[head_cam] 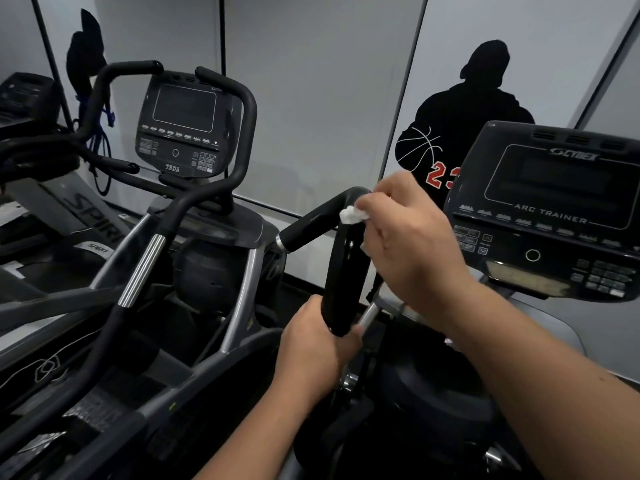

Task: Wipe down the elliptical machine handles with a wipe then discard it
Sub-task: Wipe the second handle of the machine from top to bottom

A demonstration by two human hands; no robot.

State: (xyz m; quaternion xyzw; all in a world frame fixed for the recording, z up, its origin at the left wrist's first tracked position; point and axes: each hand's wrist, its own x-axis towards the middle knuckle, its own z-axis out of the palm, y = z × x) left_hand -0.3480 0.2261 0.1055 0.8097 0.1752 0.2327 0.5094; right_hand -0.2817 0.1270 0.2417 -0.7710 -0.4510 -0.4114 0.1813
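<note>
Head view puts the black handle (pixel 341 268) at the middle of things, so every place below is given from it. It rises as a glossy upright loop, bends at its top and runs down and away to a metal collar on the side away from the console. A small white wipe (pixel 352 214), bunched into a wad, sits against the handle just below that top bend, pinched in the curled fingers and thumb of the right hand (pixel 408 244), which comes in from the console side. At the handle's lower end the left hand (pixel 317 344) is wrapped round the grip, fingers closed on it, seemingly to steady the arm.

Judging by this, the wiping of this handle is under way near its top. To do it well, the wipe would serve better opened out and folded round the grip than as a wad, so each pass covers the full girth; then draw it down the upright in overlapping strokes, and run the sloping branch too. The left hand should shift once so the patch under it also gets cleaned.

Just beyond the handle stands the Arc Trainer console (pixel 550 216); well off on the other side is a second machine (pixel 183 133) with its own bars.
</note>
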